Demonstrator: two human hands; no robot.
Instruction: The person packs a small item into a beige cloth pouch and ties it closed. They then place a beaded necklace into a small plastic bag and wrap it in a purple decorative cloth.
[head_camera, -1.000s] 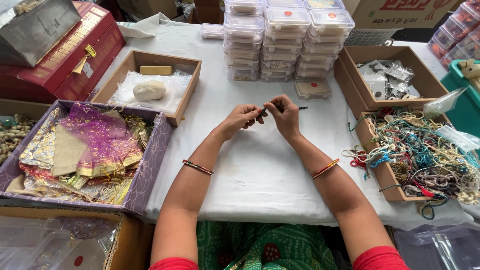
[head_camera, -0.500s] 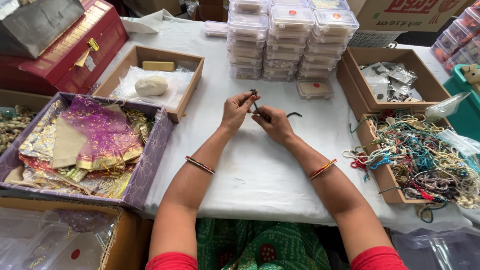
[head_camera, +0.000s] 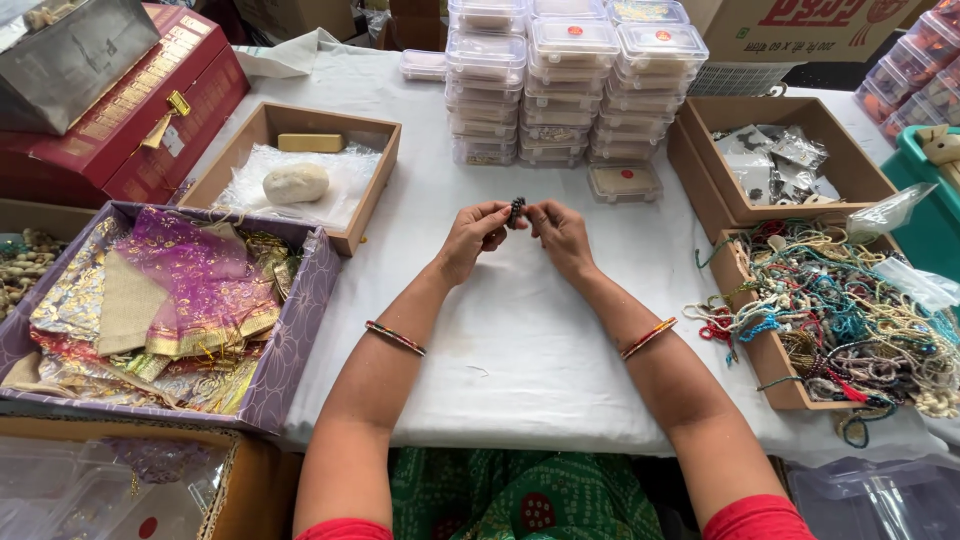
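My left hand (head_camera: 474, 236) and my right hand (head_camera: 560, 232) meet above the white tablecloth (head_camera: 520, 340) at the table's middle. Between their fingertips they pinch a small dark beaded bracelet (head_camera: 517, 210), bunched into a little loop. Both hands grip it from either side. A thin bangle sits on each of my wrists.
Stacks of clear lidded plastic boxes (head_camera: 575, 85) stand behind my hands. At the right, a box of tangled beaded strings (head_camera: 850, 330) and a box of small packets (head_camera: 785, 160). At the left, a purple box of shiny pouches (head_camera: 160, 300), a wooden tray with a pale lump (head_camera: 296, 183), and a red case (head_camera: 140, 110).
My hands have drawn closer together and the dark bracelet, stretched out a second ago, is now gathered into a small bunch between my fingertips.
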